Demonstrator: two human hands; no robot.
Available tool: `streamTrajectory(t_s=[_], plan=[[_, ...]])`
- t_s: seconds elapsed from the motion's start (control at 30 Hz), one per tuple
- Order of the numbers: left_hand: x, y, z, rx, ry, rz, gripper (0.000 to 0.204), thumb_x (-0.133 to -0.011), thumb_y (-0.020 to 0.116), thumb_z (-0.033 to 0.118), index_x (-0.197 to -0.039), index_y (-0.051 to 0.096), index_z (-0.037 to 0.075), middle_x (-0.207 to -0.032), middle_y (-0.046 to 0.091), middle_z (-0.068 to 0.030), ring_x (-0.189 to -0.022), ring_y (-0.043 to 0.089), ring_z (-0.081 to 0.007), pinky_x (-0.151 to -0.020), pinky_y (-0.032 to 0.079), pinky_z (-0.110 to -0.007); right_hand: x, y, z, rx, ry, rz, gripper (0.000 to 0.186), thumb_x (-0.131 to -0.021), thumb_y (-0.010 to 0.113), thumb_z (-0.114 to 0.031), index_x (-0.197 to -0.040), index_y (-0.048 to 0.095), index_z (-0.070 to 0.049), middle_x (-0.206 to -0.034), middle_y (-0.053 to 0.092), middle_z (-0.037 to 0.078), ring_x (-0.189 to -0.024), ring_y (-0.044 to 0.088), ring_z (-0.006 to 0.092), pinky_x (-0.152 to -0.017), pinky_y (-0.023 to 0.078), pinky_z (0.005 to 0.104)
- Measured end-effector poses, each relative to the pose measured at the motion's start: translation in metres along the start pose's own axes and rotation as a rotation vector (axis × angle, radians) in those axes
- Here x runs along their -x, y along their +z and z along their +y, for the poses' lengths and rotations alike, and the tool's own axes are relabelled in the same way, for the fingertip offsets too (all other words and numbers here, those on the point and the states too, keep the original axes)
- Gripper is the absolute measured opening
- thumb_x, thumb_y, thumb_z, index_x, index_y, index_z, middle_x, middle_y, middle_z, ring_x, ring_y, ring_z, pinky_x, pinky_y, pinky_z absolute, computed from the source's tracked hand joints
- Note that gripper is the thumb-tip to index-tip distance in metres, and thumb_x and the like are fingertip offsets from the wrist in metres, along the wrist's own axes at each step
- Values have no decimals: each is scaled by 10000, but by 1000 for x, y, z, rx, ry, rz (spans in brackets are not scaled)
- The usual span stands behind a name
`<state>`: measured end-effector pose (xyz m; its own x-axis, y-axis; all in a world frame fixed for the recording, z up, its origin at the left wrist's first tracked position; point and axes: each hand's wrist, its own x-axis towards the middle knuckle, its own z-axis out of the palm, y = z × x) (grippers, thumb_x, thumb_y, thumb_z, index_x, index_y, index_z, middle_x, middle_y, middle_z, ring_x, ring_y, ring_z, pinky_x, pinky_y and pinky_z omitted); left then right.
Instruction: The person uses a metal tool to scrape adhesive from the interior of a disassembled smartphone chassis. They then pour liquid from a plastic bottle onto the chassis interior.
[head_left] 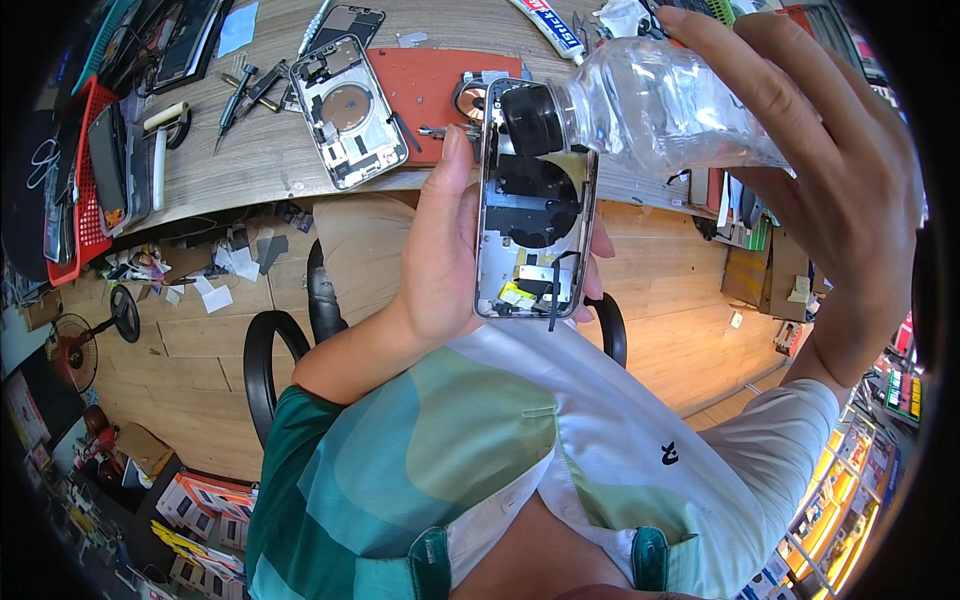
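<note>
My left hand (440,265) grips an opened phone housing (532,205) upright, thumb along its left edge and fingertips showing past the right edge. Inside it are a black round pad, bare metal and a yellow-and-white piece, with a dark strip hanging over the lower edge. In my right hand (845,150) is a clear plastic bottle (675,105), lying nearly level, its black cap (532,120) over the upper part of the housing. Whether the cap touches the housing I cannot tell. The right fingers curve round the bottle's far end.
On the wooden bench lie another opened phone housing (350,115), a red-brown mat (420,85), a screwdriver (235,108) and a glue tube (552,32). A red basket (93,170) holds phone parts at the left. Below are chair armrests (275,345) and a fan (72,350).
</note>
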<state>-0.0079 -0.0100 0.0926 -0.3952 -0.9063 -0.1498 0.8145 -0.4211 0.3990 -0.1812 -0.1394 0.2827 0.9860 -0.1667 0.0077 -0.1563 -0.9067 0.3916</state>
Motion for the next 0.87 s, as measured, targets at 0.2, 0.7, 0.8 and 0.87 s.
streamTrajectory(t_s=[0.2,0.7,0.8,0.87], plan=[[0,-1,-2,22,9,-5,978,-1002,147,813,-1366,561,5,-1105,684,-251,-910,739,-327,-730,654,-449,0,0,0,5,-2,2,716,-666,802,-258,-1369,700,-165,-1059,687,68,-813,663,272,-666,518,398],[-2,2,0,3,59,30,981,-1030,99,747,-1496,452,-41,-1085,674,-309,-826,723,-401,-658,644,-502,-1,-4,-7,13,-6,-15,706,-664,805,-234,-1358,704,-160,-1055,686,67,-804,660,270,-665,519,395],[-2,4,1,12,69,25,970,-1034,100,743,-1519,433,-28,-1081,675,-308,-820,724,-400,-656,644,-501,1,-4,-9,41,-10,-13,697,-672,802,-227,-1359,702,-161,-1061,685,67,-807,663,270,-671,522,394],[-2,3,0,10,72,18,977,-1028,100,754,-1532,426,-16,-1082,675,-308,-824,724,-399,-658,645,-500,3,-4,-9,53,-9,-10,693,-676,801,-225,-1360,702,-163,-1066,685,68,-810,664,271,-675,524,394]])
